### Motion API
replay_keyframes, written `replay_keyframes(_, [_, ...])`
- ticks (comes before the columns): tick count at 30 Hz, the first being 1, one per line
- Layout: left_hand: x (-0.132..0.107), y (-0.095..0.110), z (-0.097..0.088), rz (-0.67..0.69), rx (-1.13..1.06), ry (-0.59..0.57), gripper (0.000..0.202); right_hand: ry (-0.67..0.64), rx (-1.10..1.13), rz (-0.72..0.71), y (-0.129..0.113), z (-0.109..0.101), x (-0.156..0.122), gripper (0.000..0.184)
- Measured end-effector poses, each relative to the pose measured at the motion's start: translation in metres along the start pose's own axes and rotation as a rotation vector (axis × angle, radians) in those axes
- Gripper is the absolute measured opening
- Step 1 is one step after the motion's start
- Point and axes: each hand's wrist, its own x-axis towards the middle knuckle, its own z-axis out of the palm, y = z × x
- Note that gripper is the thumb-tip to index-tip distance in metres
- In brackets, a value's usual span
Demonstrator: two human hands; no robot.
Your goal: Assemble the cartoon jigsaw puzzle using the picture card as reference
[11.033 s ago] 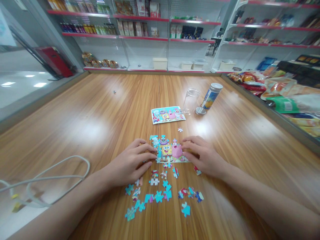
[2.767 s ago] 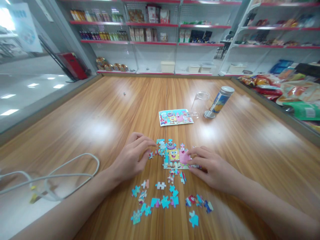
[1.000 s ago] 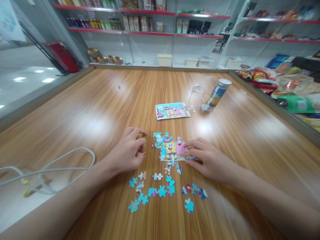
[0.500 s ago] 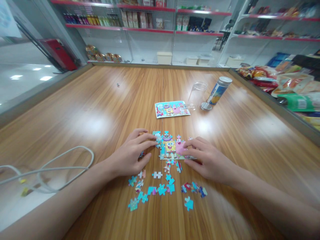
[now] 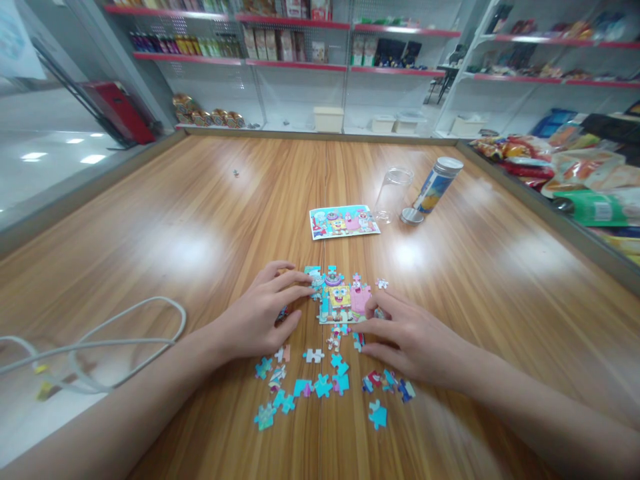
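A partly joined cartoon jigsaw puzzle (image 5: 340,297) lies flat on the wooden table (image 5: 240,227). At its left edge rests my left hand (image 5: 267,307), fingers apart, fingertips touching the blue pieces there; part of a piece shows beneath the palm. My right hand (image 5: 397,333) lies over the lower right corner with fingers spread and nothing visibly gripped. Its fingers hide part of that corner. Just above this hand sits a loose pale piece (image 5: 382,284). Several loose blue pieces (image 5: 323,385) are scattered below the puzzle, and a few dark mixed pieces (image 5: 389,381) lie lower right.
Beyond the puzzle is a reference picture card (image 5: 344,222). Behind it to the right stand a clear jar (image 5: 394,195), a metal lid (image 5: 411,215) and a blue canister (image 5: 437,187). A white cable (image 5: 145,341) loops at left. Snack bags (image 5: 580,163) line the right side.
My right hand has slid slightly down and left along the puzzle's lower right part, uncovering the loose pale piece above it. The left hand stays in place.
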Motion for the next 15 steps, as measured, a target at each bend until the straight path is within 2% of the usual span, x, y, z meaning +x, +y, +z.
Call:
replay_keyframes(6, [0.0001, 0.0005, -0.0004, 0.004, 0.002, 0.002, 0.042, 0.002, 0.018, 0.040, -0.0016, -0.0005, 0.0013, 0.010])
replay_keyframes(12, [0.0001, 0.0006, -0.0001, -0.004, -0.006, -0.007, 0.042, 0.036, 0.019, 0.028, -0.0003, -0.0020, 0.0003, 0.017])
replay_keyframes(15, [0.0003, 0.0003, 0.0001, -0.002, -0.009, 0.002, 0.042, 0.036, 0.025, 0.000, -0.0012, -0.0074, -0.0005, 0.004])
